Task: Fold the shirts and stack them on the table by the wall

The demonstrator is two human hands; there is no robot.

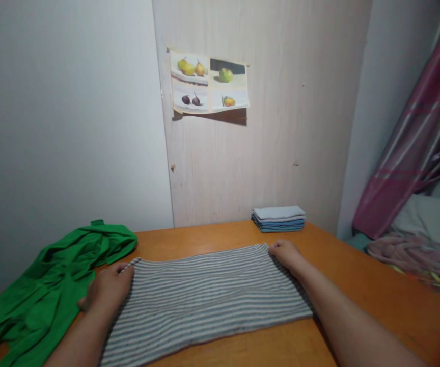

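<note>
A grey-and-white striped cloth (208, 295) is spread in a rough rectangle on the orange-brown table. My left hand (111, 285) pinches its far left corner. At the far right corner, my right hand (284, 253) has its fingers closed on the same cloth. Between the two hands the far edge runs nearly straight, and soft wrinkles cross the middle. My left forearm covers part of the cloth's left edge. Whether the cloth is one layer or several, I cannot tell.
Crumpled green fabric (63, 270) lies left of my left hand. A stack of folded blue and light grey cloths (279, 219) stands at the table's (361, 290) back edge. Beyond the right side are a pink curtain (399, 148) and bedding (430, 224). A fruit poster (209, 81) hangs on the wall.
</note>
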